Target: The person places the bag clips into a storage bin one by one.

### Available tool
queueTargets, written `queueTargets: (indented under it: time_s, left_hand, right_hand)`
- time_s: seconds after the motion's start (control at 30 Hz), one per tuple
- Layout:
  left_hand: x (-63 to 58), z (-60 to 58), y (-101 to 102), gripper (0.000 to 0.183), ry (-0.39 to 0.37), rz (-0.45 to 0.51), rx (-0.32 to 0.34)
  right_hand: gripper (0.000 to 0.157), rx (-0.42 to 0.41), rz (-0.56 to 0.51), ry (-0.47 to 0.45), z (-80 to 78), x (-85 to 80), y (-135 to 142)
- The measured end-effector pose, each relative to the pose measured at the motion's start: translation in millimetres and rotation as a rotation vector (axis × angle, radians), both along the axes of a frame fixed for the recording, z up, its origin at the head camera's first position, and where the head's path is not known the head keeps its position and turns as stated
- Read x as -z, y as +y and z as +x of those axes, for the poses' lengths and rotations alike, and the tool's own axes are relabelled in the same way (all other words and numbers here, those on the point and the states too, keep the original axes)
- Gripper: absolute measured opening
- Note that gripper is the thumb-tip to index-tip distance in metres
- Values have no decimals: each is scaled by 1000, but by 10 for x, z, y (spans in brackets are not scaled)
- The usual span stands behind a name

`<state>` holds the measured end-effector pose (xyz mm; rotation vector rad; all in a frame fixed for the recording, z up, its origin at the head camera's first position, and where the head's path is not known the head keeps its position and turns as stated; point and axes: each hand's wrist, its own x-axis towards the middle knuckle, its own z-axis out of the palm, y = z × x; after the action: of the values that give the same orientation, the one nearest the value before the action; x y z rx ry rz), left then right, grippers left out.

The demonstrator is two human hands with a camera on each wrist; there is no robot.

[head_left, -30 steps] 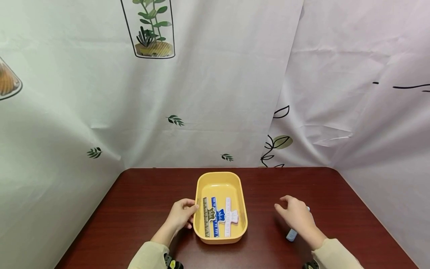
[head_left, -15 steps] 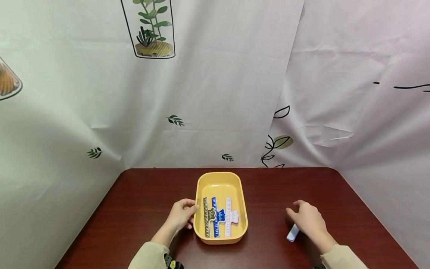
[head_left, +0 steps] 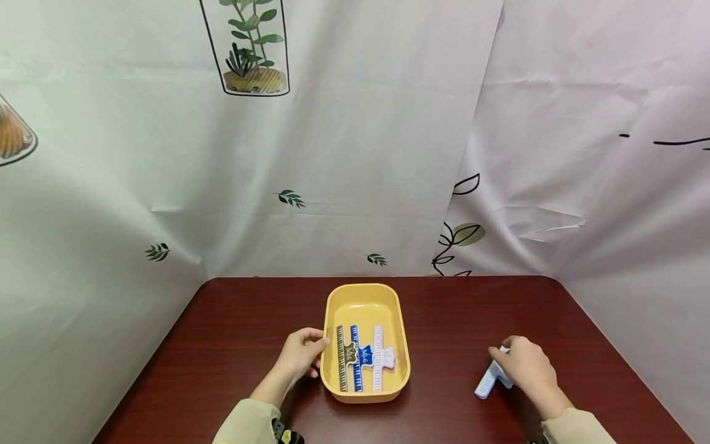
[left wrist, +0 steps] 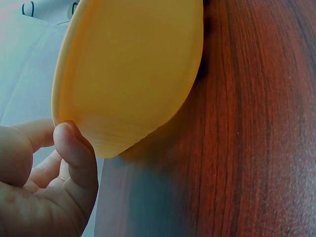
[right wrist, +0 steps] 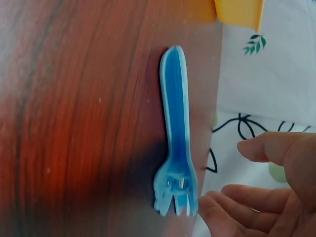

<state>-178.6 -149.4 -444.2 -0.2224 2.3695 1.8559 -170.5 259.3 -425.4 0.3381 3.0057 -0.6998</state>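
Note:
A yellow rectangular tray (head_left: 366, 398) stands mid-table. My left hand (head_left: 299, 356) pinches its left rim; in the left wrist view the thumb (left wrist: 74, 143) presses on the wall. Side by side in the tray lie three ruler-edged clips: an olive clip (head_left: 341, 364), a dark blue clip (head_left: 357, 370) and a pale pink clip (head_left: 378, 364). A light blue clip (head_left: 485, 382) lies slanted on the table at the right. Over its far end is my right hand (head_left: 529, 367), thumb and fingers apart. In the right wrist view, fingertips are beside the clip's handle end (right wrist: 177, 192); contact cannot be told.
The dark red-brown wooden table (head_left: 244, 308) has rounded far corners. Behind it and along both sides hangs a white printed cloth (head_left: 355, 154). The tray's corner (right wrist: 242, 12) shows at the top of the right wrist view.
My right hand has moved right and slightly toward me, uncovering more of the light blue clip, which stays in about the same place. The left hand keeps its hold on the tray.

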Motion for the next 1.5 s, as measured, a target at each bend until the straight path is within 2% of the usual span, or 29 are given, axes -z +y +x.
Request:
queueTargets:
  time_s: [0.17, 0.43, 0.9, 1.23, 1.5]
  left_hand:
    - [-7, -1, 0, 31, 0, -4, -2]
    - [1, -12, -10, 30, -8, -3, 9]
    - [23, -15, -9, 30, -11, -12, 3]
    - [27, -19, -6, 30, -7, -14, 2]
    - [34, -21, -11, 30, -7, -10, 4]
  right_hand:
    - [50, 17, 4, -5, 17, -4, 67]
    - [23, 30, -16, -23, 87, 39, 124]
    - [29, 41, -36, -99, 88, 133, 177]
    - [23, 28, -53, -6, 57, 141, 153]
    - [19, 28, -177, 61, 61, 152, 179]
